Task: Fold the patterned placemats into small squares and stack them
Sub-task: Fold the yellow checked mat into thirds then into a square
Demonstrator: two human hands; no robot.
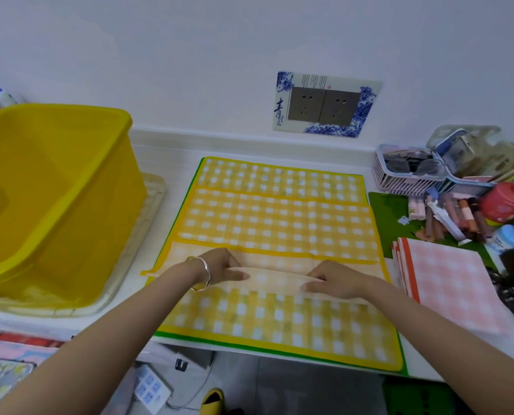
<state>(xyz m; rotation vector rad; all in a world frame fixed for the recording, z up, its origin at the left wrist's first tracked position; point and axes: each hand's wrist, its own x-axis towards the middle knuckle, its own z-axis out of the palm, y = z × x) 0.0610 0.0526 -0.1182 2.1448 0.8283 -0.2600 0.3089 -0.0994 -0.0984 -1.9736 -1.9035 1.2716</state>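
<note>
A yellow tub (55, 190) is recorded at the left of a white counter (172, 175) and is taken as the reference for all positions. It stands on a pale tray (151, 217), whose rim shows along the tub's right side. Just to the right of the tub, several yellow checked placemats (279, 223) are laid flat and overlapping, with a green edge visible beneath them at the near and left sides. The nearest one overhangs the counter's front edge. Across the middle of this spread a pale fold (276, 280) of one placemat is raised off the surface. The left hand (225, 268), on the side nearer the tub, is closed on the fold, with the thumb laid along its front and the fingers curled behind it. A silver bangle (203, 274) is worn on that wrist. The right hand (330, 280), on the side farther from the tub, pinches the same fold in the same manner. The two hands are held apart along the fold. Farther right of the tub, beyond the yellow spread, a stack of folded pink checked placemats (450, 283) is noted, lying partly on a green mat (390, 217). Behind that stack, a pink basket (405, 175) and a heap of tubes and small containers (453, 217) are observed against the wall. A double wall socket (324, 104) in a blue-and-white frame is mounted above the counter, up and to the right of the tub.
</note>
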